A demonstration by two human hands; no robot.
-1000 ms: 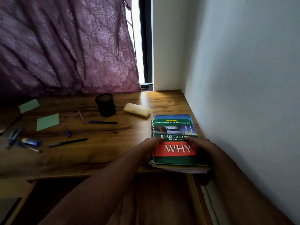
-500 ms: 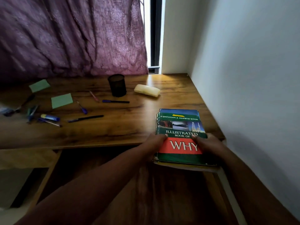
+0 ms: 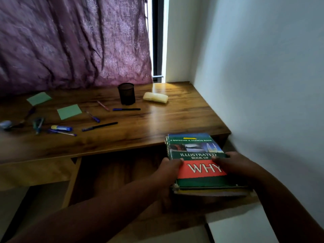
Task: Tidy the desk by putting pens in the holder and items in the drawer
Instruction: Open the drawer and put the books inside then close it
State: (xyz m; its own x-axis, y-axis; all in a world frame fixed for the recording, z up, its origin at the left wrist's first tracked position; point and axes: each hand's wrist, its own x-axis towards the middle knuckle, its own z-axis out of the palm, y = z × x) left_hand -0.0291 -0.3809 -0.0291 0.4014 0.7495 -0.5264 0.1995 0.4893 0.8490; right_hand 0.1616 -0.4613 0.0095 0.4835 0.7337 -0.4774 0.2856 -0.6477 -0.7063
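A stack of books (image 3: 196, 151), topped by a green and red one titled "Illustrated Book of Why", hangs off the desk's front edge over the open drawer (image 3: 122, 174). My left hand (image 3: 168, 171) grips the stack's left side with the thumb on the cover. My right hand (image 3: 233, 165) grips its right side the same way. A black mesh pen holder (image 3: 126, 93) stands at the back of the desk. Several pens lie loose on the desk, among them a black and blue one (image 3: 100, 126) and another (image 3: 126, 109) near the holder.
A cream case (image 3: 155, 97) lies right of the holder. Two green sticky notes (image 3: 69, 111) and a glue stick (image 3: 61, 128) sit at the left. A purple curtain (image 3: 70, 41) hangs behind; a white wall (image 3: 263, 85) borders the desk's right side.
Both hands have pulled the stack of books toward me, from lying on the desk top to off its front edge, over the open drawer.
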